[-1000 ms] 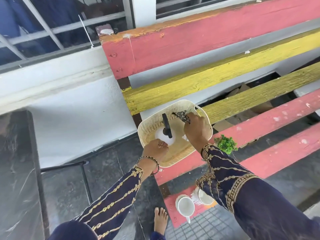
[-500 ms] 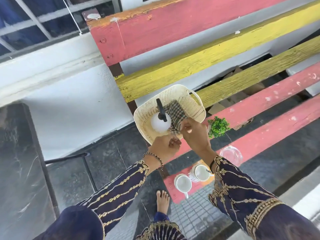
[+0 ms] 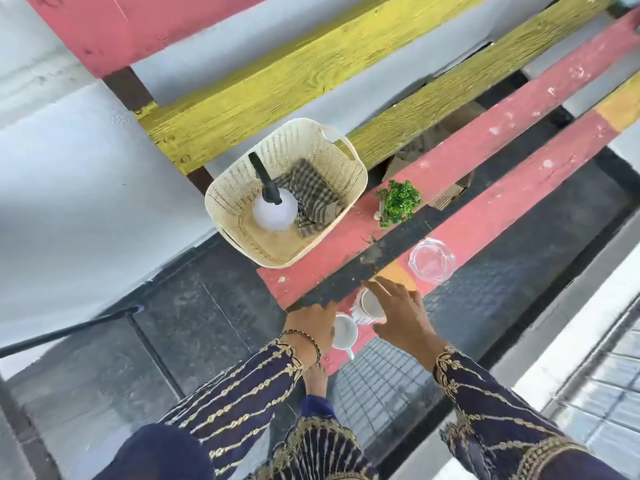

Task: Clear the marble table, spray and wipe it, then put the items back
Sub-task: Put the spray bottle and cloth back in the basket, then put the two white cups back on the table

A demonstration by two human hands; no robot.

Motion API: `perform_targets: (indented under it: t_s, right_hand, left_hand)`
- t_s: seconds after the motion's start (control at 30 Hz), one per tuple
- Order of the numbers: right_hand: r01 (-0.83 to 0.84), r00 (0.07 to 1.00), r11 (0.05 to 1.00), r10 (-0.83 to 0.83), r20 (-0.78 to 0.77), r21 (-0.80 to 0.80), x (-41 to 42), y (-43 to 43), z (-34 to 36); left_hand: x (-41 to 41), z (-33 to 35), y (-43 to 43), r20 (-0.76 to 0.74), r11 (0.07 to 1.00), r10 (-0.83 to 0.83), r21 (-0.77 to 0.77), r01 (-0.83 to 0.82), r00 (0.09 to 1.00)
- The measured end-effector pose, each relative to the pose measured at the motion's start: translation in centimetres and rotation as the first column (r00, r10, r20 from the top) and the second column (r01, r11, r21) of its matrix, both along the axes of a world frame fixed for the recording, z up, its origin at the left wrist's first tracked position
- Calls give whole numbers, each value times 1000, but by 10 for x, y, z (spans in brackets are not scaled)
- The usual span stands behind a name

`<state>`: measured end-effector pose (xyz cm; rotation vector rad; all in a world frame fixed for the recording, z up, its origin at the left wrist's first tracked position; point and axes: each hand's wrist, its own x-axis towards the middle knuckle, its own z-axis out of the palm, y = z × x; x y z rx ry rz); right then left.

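Note:
A cream woven basket (image 3: 358, 188) stands on the red bench slat (image 3: 485, 133). Inside it are a white spray bottle (image 3: 275, 214) with a black nozzle and a checked cloth (image 3: 311, 194). Nearer me, two white cups sit on the bench end. My left hand (image 3: 308, 323) rests against the left side of the handled mug (image 3: 346, 332), its fingers hidden. My right hand (image 3: 398, 311) is spread over the second cup (image 3: 367, 304), with thumb and fingers on either side of it.
A small green plant (image 3: 398, 202) and a clear glass dish (image 3: 431, 261) sit on the bench to the right of the basket. Yellow slats (image 3: 311, 74) form the backrest. Below are dark floor tiles, my bare foot (image 3: 315, 375) and a thin metal bar (image 3: 69, 330).
Both hands left the basket, where the cloth now lies beside the spray bottle, and dropped down to the two cups at the bench end. The view tilted downward.

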<state>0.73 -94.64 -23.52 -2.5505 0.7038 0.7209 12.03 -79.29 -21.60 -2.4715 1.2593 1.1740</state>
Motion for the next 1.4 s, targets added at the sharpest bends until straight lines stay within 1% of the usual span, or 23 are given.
perform_targets:
  t_s: [0.07, 0.13, 0.2, 0.37, 0.43, 0.53, 0.7, 0.83, 0.93, 1.03, 1.1, 1.17, 1.23, 1.27, 1.37, 1.4]
  right_hand:
    - [-7, 1000, 1000, 7, 2, -3, -5, 0, -10]
    - [22, 999, 1000, -23, 32, 4, -6, 0, -18]
    - [26, 998, 1000, -25, 52, -11, -5, 1, -24]
    - [-46, 999, 990, 49, 21, -132, 2, 6, -18]
    - [-56, 998, 986, 59, 19, -155, 3, 12, -9]
    - [-45, 997, 989, 54, 62, -140, 7, 26, 8]
    - [-68, 993, 987, 81, 88, -143, 10, 66, 50]
    - [-97, 984, 987, 114, 139, -128, 14, 117, 98]
    - [-104, 969, 988, 127, 211, -114, 20, 157, 138]
    - [-123, 947, 982, 159, 280, -142, 31, 211, 184]
    - [-113, 921, 987, 146, 361, -111, 38, 252, 213]
    - [-150, 890, 987, 162, 427, -63, 48, 300, 236]
    - [-184, 870, 982, 178, 459, -33, 57, 338, 252]
    - [-198, 862, 980, 187, 470, -27, 61, 359, 260]
    - [-249, 869, 968, 230, 438, -14, 70, 422, 275]
    - [-280, 871, 960, 258, 418, -10, 72, 448, 277]
  left_hand:
    - [-5, -11, -1, -7, 1000, -1, -7, 0, 1000]
    - [-8, -20, -1, -11, 1000, -1, -24, 1, 1000]
    - [-10, -28, 1, -40, 999, 11, -38, -12, 999]
    - [-2, -38, 7, -179, 975, 183, -96, -202, 967]
    - [0, -33, 12, -190, 963, 228, -102, -251, 955]
    - [6, -17, 27, -220, 929, 307, -143, -342, 926]
    - [14, 31, 71, -220, 873, 392, -216, -436, 893]
    - [14, 84, 133, -248, 782, 495, -292, -551, 833]
    - [13, 127, 183, -240, 724, 533, -367, -584, 811]
    - [11, 173, 247, -285, 603, 604, -448, -660, 744]
    - [10, 204, 296, -292, 533, 647, -488, -691, 705]
    - [8, 231, 352, -289, 452, 714, -505, -735, 638]
    - [6, 247, 399, -293, 387, 756, -521, -760, 586]
    - [4, 255, 424, -288, 371, 773, -517, -771, 565]
    - [-10, 274, 497, -230, 296, 852, -528, -796, 469]
    - [-18, 278, 526, -189, 278, 881, -534, -799, 433]
